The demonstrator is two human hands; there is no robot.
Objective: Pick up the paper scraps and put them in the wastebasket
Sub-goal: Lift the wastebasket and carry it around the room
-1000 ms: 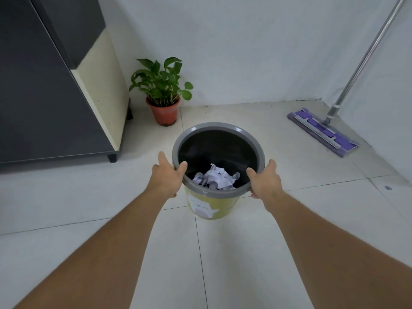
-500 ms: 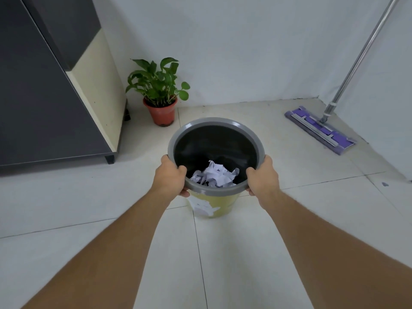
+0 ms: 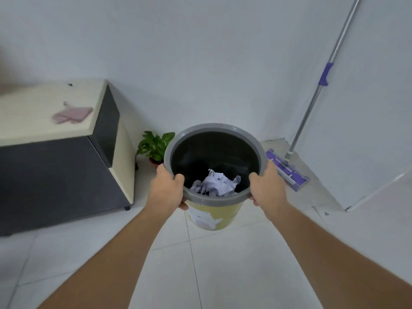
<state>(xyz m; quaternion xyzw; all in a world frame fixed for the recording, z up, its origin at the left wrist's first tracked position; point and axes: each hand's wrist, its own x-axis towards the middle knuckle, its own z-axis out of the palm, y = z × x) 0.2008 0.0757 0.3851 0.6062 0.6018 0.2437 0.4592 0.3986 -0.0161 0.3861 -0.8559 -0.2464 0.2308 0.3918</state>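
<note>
Single view only: head-worn wide-angle camera, facing forward and down along both bare forearms. Lens sits above and behind the left hand (image 3: 166, 189) and right hand (image 3: 268, 189), which fill the mid-frame; close range. Wastebasket (image 3: 214, 216) between the fingers (image 3: 179, 178) is seen from above, interior visible. Beyond the fingers: tiled floor (image 3: 234, 264), white wall, potted plant (image 3: 155, 147). Left of the fingers: low cabinet (image 3: 58, 175), top face in view. Right of the fingers: flat mop (image 3: 286, 169) against the wall. Edges bend with wide-angle distortion. No second view to compare.
</note>
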